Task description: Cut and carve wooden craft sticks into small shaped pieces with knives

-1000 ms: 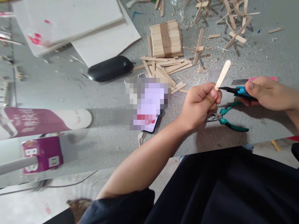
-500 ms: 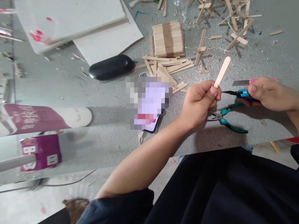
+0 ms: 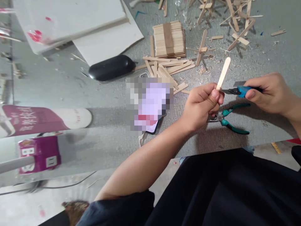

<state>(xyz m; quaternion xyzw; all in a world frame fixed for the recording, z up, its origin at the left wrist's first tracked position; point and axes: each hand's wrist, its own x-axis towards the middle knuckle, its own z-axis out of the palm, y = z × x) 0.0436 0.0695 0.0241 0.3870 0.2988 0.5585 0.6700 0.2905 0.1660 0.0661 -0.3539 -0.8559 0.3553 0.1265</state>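
Note:
A pale wooden craft stick (image 3: 224, 72) points up and slightly right from my left hand (image 3: 203, 105), whose thumb and fingers are closed on its lower end. My right hand (image 3: 270, 94) is wrapped round a blue-handled knife (image 3: 244, 91). Its dark blade meets the stick's edge just above my left thumb. Under and right of my left hand lie pliers with green handles (image 3: 219, 117), their jaws partly hidden by my fingers. A grey blade (image 3: 239, 83) rests on the table behind the knife, its other end covered by my right hand.
Loose craft sticks (image 3: 168, 70) lie beside a banded stack of sticks (image 3: 169, 39). Crossed stick pieces (image 3: 240, 37) stand at the back right. A partly blurred phone (image 3: 152, 103), a black case (image 3: 111, 67), white boards (image 3: 77, 18) and a bottle (image 3: 44, 121) are further left.
My right hand has turned and shifted, bringing the knife blade left onto the stick. The pink handle of the lying blade is now covered. My left hand has barely moved.

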